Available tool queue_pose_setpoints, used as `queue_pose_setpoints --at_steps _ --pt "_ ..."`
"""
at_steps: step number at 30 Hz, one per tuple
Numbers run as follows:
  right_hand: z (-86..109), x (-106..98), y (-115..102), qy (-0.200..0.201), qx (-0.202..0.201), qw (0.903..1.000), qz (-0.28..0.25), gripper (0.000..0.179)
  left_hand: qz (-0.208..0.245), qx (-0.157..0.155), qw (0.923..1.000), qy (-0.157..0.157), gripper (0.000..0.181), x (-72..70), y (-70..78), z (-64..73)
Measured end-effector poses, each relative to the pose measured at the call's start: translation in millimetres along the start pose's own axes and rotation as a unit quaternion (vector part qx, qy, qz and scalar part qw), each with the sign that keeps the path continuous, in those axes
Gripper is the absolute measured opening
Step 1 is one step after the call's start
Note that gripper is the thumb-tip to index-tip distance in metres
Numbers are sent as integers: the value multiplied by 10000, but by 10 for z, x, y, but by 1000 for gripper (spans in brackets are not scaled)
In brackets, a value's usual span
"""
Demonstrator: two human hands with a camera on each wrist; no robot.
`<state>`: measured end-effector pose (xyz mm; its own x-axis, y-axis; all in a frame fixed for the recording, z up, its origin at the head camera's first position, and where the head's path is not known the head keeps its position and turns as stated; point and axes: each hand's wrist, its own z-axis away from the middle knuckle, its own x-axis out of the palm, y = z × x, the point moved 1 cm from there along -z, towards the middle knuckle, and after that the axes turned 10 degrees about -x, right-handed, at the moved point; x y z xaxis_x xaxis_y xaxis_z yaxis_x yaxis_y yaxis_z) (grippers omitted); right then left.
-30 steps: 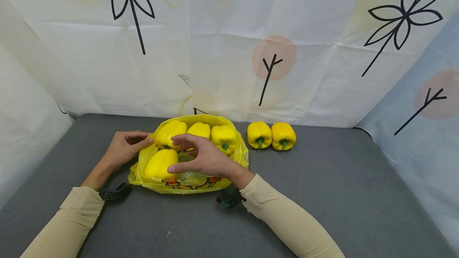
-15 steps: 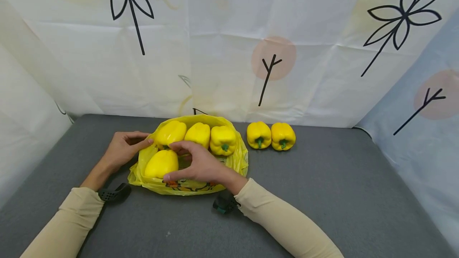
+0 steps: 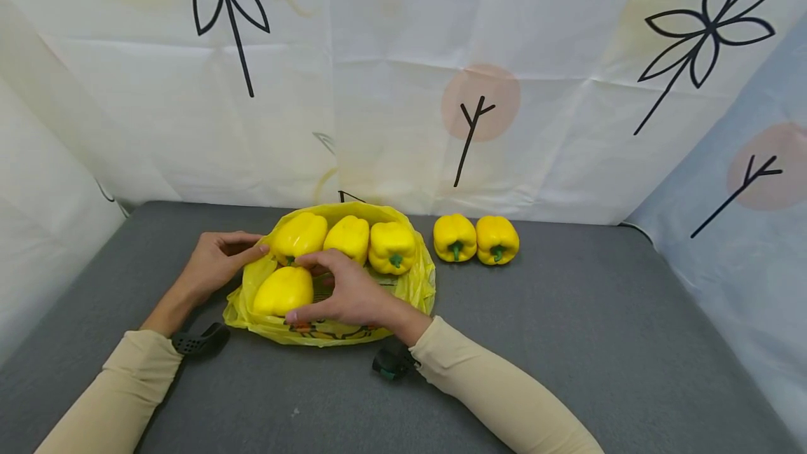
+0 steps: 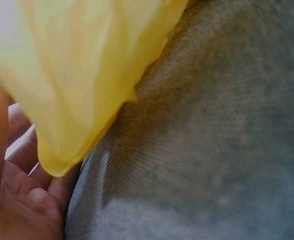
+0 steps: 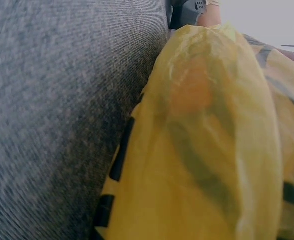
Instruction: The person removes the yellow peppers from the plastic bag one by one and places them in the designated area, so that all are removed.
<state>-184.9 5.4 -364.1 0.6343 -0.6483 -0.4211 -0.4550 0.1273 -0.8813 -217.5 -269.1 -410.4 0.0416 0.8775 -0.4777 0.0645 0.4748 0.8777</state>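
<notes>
An open yellow plastic bag (image 3: 421,286) lies on the table with several yellow bell peppers in it. At its left rim, my left hand (image 3: 211,265) pinches the plastic between thumb and fingers. In the left wrist view a corner of the bag (image 4: 81,90) hangs between the thumb and fingers of that hand (image 4: 31,200). Inside the bag, my right hand (image 3: 356,293) reaches round the front-left bell pepper (image 3: 280,293), thumb on the near side and fingers on the far side. The bag's printed front (image 5: 202,145) hides that hand in the right wrist view.
Two more yellow bell peppers (image 3: 454,237) stand side by side on the grey table (image 3: 567,342), right of the bag. A white patterned curtain (image 3: 391,90) rises behind the table. Black wrist straps (image 3: 203,340) sit close to the bag's front.
My right hand has moved down and left, from above the bag to around the front-left bell pepper. That pepper has shifted slightly toward me. My left hand stays at the rim.
</notes>
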Motion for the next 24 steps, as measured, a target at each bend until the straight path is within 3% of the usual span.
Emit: queue_pose_setpoints --at_steps 11,24 --pt "-3 11 30 -19 50 9999 152 76 -16 -14 10000 25 35 1 4 -1" --pt "24 16 29 -229 607 9961 598 90 -42 -60 10000 28 35 -3 0 1"
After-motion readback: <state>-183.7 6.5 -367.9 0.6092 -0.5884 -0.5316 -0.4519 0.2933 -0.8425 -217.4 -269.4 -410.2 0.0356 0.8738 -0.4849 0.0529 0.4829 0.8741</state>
